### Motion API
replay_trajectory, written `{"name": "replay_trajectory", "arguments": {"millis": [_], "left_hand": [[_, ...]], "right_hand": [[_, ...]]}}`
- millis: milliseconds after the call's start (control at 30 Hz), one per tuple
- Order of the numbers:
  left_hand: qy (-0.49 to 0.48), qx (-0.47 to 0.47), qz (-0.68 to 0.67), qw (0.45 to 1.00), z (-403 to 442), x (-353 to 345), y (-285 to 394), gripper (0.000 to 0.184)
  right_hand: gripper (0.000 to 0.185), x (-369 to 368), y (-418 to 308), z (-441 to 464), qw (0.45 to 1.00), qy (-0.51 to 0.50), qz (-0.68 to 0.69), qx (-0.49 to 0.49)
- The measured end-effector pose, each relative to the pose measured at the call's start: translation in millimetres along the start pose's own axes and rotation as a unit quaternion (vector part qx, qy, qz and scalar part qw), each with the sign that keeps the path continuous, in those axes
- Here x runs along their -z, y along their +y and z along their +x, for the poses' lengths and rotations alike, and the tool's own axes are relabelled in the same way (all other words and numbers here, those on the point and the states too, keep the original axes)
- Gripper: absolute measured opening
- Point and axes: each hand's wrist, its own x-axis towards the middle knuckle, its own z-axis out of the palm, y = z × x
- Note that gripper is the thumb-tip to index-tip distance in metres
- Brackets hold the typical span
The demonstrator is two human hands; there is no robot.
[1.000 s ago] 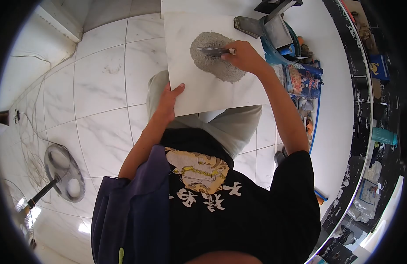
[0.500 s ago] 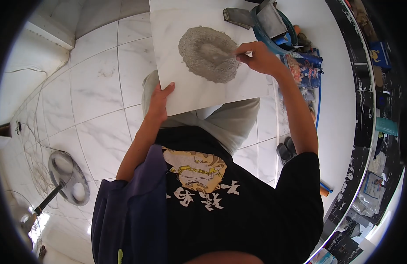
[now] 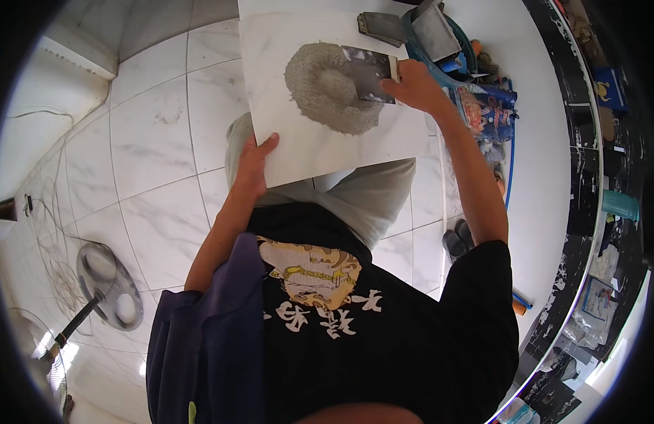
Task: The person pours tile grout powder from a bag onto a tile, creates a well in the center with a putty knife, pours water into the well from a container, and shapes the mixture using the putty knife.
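A white marbled tile point(image 3: 299, 159) lies across my lap, bearing a mound of grey cement mix point(image 3: 313, 88) with a hollow in its middle. My left hand point(image 3: 253, 166) grips the tile's near left edge, thumb on top and the other fingers hidden beneath. In my right hand point(image 3: 417, 86) is a flat scraper point(image 3: 369, 76) with a wide dark blade and a pale back edge. The blade lies over the right side of the mound, its face turned up, with grey smears and light reflections on it.
Right of the tile stand a teal bucket point(image 3: 419, 53) with tools in it and a dark rectangular block point(image 3: 381, 28). Farther down are a printed plastic bag point(image 3: 482, 113) and dark slippers point(image 3: 458, 240). A fan's round base point(image 3: 109, 286) stands on the left floor.
The scraper has turned from edge-on to showing its broad face, and my right hand has moved slightly right. My left hand keeps its place on the tile.
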Motion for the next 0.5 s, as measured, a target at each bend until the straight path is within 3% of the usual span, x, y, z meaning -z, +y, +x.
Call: {"name": "replay_trajectory", "arguments": {"millis": [100,200,433,500], "left_hand": [[-0.013,0.010,0.002,1.000,5.9,8.1,-5.4,0.050],[-0.018,0.000,0.004,1.000,4.1,7.5,-4.6,0.049],[-0.014,0.001,0.004,1.000,2.2,3.8,-1.1,0.047],[-0.009,0.004,-0.004,1.000,0.3,0.8,1.1,0.044]], "right_hand": [[0.035,7.6,3.4,14.6,0.999,0.003,-0.043,0.005],[0.023,11.3,1.1,40.0,0.995,-0.058,-0.075,0.030],[0.019,5.2,-8.2,89.0,0.990,-0.058,-0.062,0.117],[0.019,1.0,-7.2,104.3,0.967,-0.042,-0.083,0.239]]}}
